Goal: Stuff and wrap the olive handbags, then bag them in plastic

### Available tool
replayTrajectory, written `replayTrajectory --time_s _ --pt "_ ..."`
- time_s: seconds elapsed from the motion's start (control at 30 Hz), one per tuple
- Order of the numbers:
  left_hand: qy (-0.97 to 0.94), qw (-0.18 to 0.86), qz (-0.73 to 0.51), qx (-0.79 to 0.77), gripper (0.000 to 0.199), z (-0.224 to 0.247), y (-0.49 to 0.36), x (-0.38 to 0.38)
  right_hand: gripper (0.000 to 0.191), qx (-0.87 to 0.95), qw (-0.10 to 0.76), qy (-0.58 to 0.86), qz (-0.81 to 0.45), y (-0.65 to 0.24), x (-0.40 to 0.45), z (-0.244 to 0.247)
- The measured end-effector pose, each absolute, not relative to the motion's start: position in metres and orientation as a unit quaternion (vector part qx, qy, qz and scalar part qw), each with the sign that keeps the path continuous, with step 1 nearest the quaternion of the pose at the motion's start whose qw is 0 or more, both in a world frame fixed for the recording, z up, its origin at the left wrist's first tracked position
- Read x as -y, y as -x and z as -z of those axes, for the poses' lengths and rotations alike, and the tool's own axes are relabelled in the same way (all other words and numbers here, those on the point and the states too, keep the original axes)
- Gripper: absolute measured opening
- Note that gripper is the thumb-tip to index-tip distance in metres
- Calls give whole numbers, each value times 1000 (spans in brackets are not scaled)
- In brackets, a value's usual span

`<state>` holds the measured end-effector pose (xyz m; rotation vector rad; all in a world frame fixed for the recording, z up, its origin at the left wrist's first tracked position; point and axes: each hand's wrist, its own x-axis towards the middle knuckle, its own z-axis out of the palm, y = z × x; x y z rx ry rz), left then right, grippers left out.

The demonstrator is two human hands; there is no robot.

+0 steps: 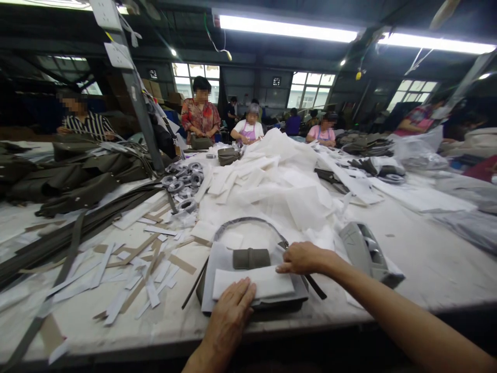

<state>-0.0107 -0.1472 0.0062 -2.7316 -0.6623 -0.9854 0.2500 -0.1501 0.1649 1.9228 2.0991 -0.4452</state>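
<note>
A dark bag (201, 290) lies flat near the table's front edge, with a white sheet (209, 267) over it and its wrapped handle (248, 221) arching toward the back. On the sheet rest a small olive piece (251, 258) and, nearer to me, a folded white foam strip (267, 283). My left hand (232, 305) lies flat on the strip's left end, fingers stretched out. At the strip's right end is my right hand (298, 258), its fingers curled by the handle's base; what they hold, if anything, is hidden.
White foam sheets (287, 181) are heaped behind the bag. A grey tape dispenser (365, 251) stands to the right. Paper strips (151, 290), tape rolls (188, 205) and olive pieces (85, 181) cover the left. A metal post (143, 114) rises there. Several people are across the table.
</note>
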Motion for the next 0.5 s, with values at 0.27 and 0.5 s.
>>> replayTrajectory --time_s 0.27,0.5 --pt "929 58 284 229 44 -16 10 147 36 -764 24 -644 41 -203 187 -144" --pt "953 34 165 253 59 -17 -2 146 78 -804 -120 -583 8 -193 215 -25"
